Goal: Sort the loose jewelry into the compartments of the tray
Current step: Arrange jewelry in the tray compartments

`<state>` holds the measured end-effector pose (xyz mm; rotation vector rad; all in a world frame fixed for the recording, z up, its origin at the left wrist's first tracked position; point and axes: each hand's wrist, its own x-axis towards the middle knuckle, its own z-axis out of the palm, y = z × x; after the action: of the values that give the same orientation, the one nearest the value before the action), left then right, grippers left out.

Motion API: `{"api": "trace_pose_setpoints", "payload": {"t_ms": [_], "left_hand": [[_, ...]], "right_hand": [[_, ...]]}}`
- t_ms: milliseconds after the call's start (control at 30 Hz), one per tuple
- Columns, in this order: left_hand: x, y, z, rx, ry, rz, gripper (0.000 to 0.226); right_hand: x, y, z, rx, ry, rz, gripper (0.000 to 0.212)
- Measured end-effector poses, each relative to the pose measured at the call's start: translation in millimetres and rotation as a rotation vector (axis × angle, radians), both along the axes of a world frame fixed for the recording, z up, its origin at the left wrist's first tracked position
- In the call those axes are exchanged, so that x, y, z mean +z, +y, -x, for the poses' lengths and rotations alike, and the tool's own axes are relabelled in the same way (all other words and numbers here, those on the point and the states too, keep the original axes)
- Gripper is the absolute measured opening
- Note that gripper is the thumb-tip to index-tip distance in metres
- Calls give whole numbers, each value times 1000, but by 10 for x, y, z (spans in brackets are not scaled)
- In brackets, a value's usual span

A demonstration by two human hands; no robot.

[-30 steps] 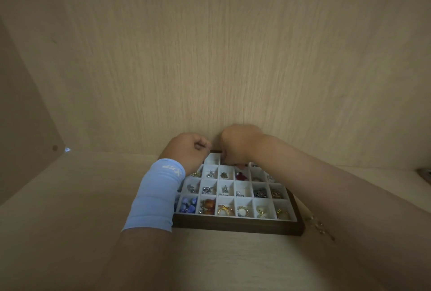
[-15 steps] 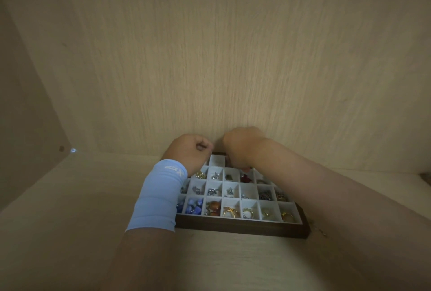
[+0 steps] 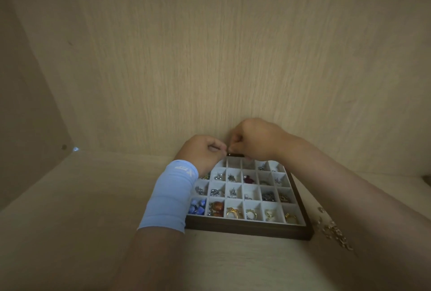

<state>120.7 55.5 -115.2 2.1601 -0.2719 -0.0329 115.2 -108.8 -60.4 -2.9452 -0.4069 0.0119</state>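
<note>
Fingers (image 3: pixel 219 146) curled, tips meeting above far edge of tray (image 3: pixel 247 230); whether they pinch anything, cannot tell. Most compartments (image 3: pixel 251 191) filled; loose jewelry (image 3: pixel 334 230) remains right of tray

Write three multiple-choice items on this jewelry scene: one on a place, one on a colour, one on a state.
1. Where does the loose jewelry lie?
A. On the table, right of the tray
B. On the table, left of the tray
C. Heaped on the tray's rim

2. What colour are the stones in the leftmost visible compartment of the tray's near row?
A. Red
B. Green
C. Blue

3. How are the left hand and right hand posed?
A. Flat, palms down on the table
B. Fingers curled, fingertips meeting over the tray's far edge
C. Apart, one at each side of the tray

Answers:
1 A: the small gold pieces are scattered on the table beside the tray's right wall.
2 C: that compartment holds blue stones.
3 B: both hands' curled fingers come together at the far edge. What they pinch, if anything, is hidden.
</note>
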Motion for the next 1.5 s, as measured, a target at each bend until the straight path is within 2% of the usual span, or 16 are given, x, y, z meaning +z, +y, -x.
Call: {"api": "trace_pose_setpoints", "payload": {"t_ms": [333, 467, 633, 767, 933, 1100, 1267, 1400, 1500], "left_hand": [[-40, -12, 14, -17, -54, -237, 12], [-66, -39, 6, -25, -48, -266, 15], [-82, -56, -24, -34, -60, -282, 14], [-90, -63, -29, -31, -61, -278, 15], [-89, -100, -7, -33, -73, -287, 15], [5, -185, 26, -58, -99, -242, 12], [137, -549, 244, -242, -133, -198, 13], [129, -930, 482, -398, -150, -276, 12], [70, -1125, 626, -482, -201, -367, 10]], "right_hand": [[-138, 134, -5, 75, 59, 327, 12], [-52, 118, -16, 48, 155, 361, 25], [-105, 74, -49, 30, 177, 300, 23], [-117, -10, -86, 21, 120, 226, 10], [-217, -21, -91, 24, 151, 171, 12], [-12, -264, 110, -13, 55, -85, 12], [72, -808, 596, -109, -28, -176, 12], [-17, -1162, 941, -140, 82, -178, 4], [-128, -1305, 1097, -121, 157, -172, 11]]}}
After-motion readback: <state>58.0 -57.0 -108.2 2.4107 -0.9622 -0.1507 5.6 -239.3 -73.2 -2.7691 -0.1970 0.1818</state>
